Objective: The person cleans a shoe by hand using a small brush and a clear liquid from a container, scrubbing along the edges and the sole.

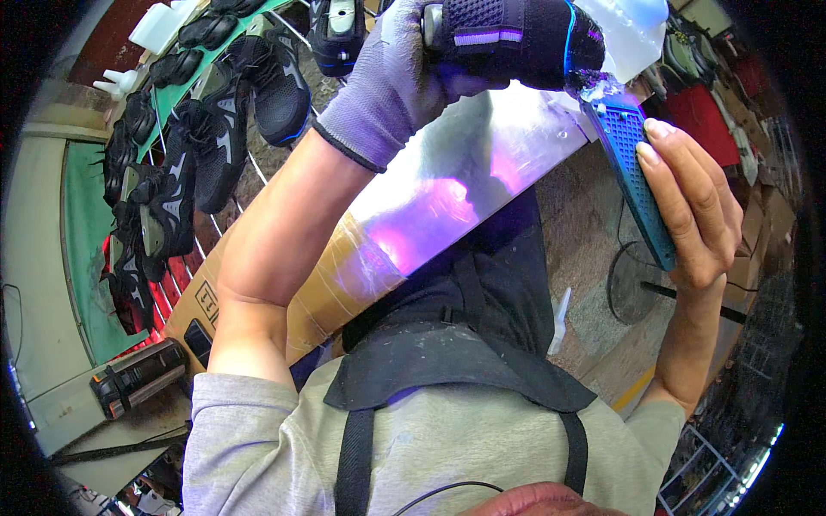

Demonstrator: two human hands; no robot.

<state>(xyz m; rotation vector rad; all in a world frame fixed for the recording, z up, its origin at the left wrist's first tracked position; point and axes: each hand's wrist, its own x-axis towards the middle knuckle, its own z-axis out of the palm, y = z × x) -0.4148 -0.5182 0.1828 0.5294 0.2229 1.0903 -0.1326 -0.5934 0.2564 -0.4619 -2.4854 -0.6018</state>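
Note:
My left hand [400,82], in a grey-white glove, grips a black knit shoe upper [516,39] by its heel end. The upper lies on its side with its toe to the right. A grey piece inside its collar looks like a shoe last. My bare right hand [693,193] is closed round a long, flat blue plastic tool [632,159] with a gridded face, held tilted. The tool's upper end meets the upper's toe, where a shiny whitish patch shows; whether that is bristles or residue I cannot tell.
Below my hands runs a shiny, film-covered board [447,198] over cardboard [301,318]. At left, several black shoes [280,86] hang on a wire rack. More shoes [688,52] stand at far right. A white nozzle-like piece [560,322] lies on the floor near a round stand base [632,284].

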